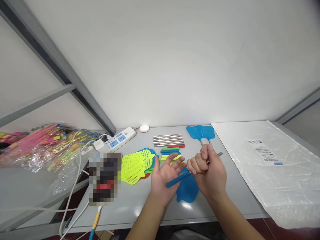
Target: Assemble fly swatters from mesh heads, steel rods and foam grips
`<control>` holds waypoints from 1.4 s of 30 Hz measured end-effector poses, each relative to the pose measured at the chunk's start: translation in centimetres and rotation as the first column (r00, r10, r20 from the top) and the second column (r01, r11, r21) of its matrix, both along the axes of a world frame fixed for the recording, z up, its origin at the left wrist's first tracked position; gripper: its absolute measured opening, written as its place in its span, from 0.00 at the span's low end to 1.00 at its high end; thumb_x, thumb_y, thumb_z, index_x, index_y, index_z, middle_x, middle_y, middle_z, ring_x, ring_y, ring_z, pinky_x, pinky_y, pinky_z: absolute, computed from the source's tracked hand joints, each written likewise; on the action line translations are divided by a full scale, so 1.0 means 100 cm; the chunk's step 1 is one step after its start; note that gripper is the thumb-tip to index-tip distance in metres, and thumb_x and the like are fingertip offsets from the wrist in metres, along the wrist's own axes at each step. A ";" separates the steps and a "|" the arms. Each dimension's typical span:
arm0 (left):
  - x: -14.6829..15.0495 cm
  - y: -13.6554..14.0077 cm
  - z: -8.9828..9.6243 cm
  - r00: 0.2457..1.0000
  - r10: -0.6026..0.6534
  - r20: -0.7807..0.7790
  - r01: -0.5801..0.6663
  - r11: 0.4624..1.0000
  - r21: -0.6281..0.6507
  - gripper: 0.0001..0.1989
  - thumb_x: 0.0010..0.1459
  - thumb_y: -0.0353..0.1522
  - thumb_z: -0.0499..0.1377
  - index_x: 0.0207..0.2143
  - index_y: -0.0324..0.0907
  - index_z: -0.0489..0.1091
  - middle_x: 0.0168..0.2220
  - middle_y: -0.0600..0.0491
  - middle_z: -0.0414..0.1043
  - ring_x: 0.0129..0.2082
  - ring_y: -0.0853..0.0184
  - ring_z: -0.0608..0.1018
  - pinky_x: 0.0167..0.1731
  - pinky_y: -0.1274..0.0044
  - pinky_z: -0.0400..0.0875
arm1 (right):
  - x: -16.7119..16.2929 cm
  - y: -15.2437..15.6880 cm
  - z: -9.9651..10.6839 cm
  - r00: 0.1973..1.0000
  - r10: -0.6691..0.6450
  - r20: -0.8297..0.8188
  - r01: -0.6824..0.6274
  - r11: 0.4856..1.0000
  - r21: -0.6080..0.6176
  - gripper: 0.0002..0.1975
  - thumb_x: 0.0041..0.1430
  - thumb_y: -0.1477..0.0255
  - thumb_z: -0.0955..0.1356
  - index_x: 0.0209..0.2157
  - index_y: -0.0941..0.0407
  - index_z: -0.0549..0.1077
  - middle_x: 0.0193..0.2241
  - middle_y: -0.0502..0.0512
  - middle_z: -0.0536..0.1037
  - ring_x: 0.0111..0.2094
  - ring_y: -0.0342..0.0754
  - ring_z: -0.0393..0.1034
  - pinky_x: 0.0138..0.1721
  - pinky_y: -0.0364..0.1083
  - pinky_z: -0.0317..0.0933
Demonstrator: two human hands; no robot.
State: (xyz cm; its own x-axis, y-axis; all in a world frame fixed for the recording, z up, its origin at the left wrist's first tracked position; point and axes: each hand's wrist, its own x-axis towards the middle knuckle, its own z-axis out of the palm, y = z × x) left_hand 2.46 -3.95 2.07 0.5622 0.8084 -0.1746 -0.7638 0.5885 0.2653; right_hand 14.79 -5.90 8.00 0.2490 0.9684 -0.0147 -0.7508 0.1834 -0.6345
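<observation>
My right hand (211,170) is wrapped round a thin metal rod (220,154), whose tip sticks out past the thumb side. A blue handle tube (177,180) sits on the rod's other end and slants across the palm of my left hand (161,178). That left hand is palm up, its fingers spread and not closed on the tube. Below the hands lies a blue fly swatter head (188,190), partly covered. Two blue swatters (200,132) with metal stems lie beyond my right fist. Left of my hands is a pile of yellow swatter heads (132,166), with blue, green and red ones beneath.
Several metal rods (168,140) lie in a row behind the coloured handle tubes (170,152). A white plastic package (240,150) covers the table's right side. At left are a power strip (122,138), a pixelated object (106,180), cables and bagged colourful items (47,143).
</observation>
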 end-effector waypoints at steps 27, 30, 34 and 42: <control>0.006 -0.021 0.050 0.984 0.045 -0.173 -0.035 0.998 0.060 0.33 0.63 0.57 0.39 0.32 0.40 0.67 0.23 0.52 0.67 0.26 0.67 0.69 0.30 0.77 0.64 | -0.016 -0.006 0.012 0.997 0.072 0.012 -0.072 0.997 -0.004 0.21 0.68 0.60 0.60 0.22 0.53 0.59 0.11 0.37 0.44 0.14 0.38 0.36 0.21 0.41 0.54; 0.004 -0.023 0.051 0.969 0.110 -0.221 -0.100 0.993 0.056 0.28 0.64 0.54 0.44 0.32 0.40 0.67 0.26 0.52 0.68 0.29 0.67 0.70 0.32 0.77 0.65 | -0.013 0.002 0.005 0.992 0.130 0.009 -0.129 0.990 -0.062 0.20 0.68 0.60 0.61 0.23 0.53 0.60 0.12 0.37 0.45 0.14 0.38 0.37 0.22 0.41 0.55; -0.006 -0.022 0.054 0.902 0.302 -0.308 -0.297 0.953 0.066 0.16 0.65 0.40 0.53 0.28 0.40 0.66 0.25 0.55 0.65 0.27 0.71 0.70 0.32 0.78 0.67 | -0.011 0.007 -0.017 0.976 0.169 0.136 -0.154 0.982 -0.112 0.18 0.66 0.58 0.63 0.26 0.54 0.66 0.15 0.43 0.58 0.20 0.41 0.57 0.30 0.44 0.61; -0.062 -0.027 0.077 0.830 0.544 -0.125 -0.540 0.839 0.069 0.15 0.65 0.36 0.48 0.27 0.42 0.65 0.14 0.64 0.45 0.11 0.77 0.42 0.10 0.82 0.41 | 0.000 -0.024 -0.051 0.762 0.385 0.520 -0.304 0.923 -0.237 0.14 0.57 0.58 0.71 0.28 0.55 0.76 0.14 0.44 0.64 0.18 0.41 0.59 0.23 0.43 0.58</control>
State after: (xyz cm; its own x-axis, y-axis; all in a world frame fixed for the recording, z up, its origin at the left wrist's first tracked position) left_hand -3.78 -6.64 9.78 0.0055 0.9824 -0.1868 -0.9136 0.0809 0.3984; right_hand 14.75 -8.31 2.91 -0.0959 0.9891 -0.1118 -0.2657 -0.1337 -0.9548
